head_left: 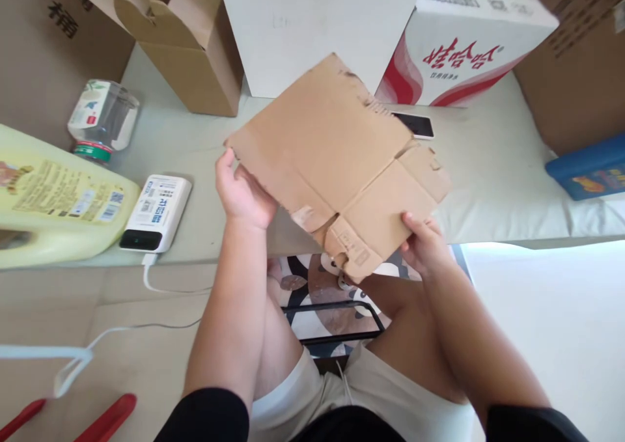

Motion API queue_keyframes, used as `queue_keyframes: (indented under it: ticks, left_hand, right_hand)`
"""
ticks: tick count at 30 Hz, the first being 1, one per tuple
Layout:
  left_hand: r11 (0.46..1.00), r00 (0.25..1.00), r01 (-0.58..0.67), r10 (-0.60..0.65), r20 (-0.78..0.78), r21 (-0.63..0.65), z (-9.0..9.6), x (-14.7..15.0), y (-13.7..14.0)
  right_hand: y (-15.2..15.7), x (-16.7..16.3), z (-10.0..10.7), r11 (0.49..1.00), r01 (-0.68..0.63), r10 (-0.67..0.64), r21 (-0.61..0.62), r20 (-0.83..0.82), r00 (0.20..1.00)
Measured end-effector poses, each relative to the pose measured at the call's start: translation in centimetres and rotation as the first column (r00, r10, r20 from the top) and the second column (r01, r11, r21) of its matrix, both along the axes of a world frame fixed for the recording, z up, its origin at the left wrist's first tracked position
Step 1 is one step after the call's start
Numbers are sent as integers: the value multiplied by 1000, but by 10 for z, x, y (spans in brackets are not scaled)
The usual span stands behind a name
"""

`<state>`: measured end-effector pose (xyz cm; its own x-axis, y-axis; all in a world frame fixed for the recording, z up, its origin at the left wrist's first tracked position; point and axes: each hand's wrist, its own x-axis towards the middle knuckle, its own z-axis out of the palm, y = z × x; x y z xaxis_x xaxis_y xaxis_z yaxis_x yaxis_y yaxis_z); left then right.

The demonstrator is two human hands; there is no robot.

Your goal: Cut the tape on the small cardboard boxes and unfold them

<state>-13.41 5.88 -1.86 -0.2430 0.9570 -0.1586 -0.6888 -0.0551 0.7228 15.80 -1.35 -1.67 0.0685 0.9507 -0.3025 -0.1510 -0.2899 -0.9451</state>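
Note:
Between my two hands a piece of brown cardboard (325, 139) with torn edges and fold lines is held up, tilted, over the front of the covered surface. My left hand (244, 191) grips its left edge, the thumb near the corner and the other fingers hidden behind. At the lower right, my right hand (424, 243) pinches the edge of a smaller flap, thumb on top. A small torn tab with print hangs at the lower edge. Partly behind the cardboard lies a dark-screened phone-like device (415, 125).
A white power bank (159, 213) with a cable, a yellow jug (58, 201) and a clear jar (105, 116) stand left. Behind are a brown box (195, 71), a white box (312, 25) and a red-and-white carton (463, 45). A blue packet (590, 168) lies right.

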Motion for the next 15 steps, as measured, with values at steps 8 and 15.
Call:
queue_keyframes:
  ticks: [8,15]
  left_hand:
    - [998,998,62,-62,4,-19,6,-7,-5]
    - [998,998,47,-45,31,-39,9,-4,-2]
  right_hand:
    - [-29,123,37,800,540,-599,263,280,750]
    - [-1,209,59,766,504,-640,398,396,659]
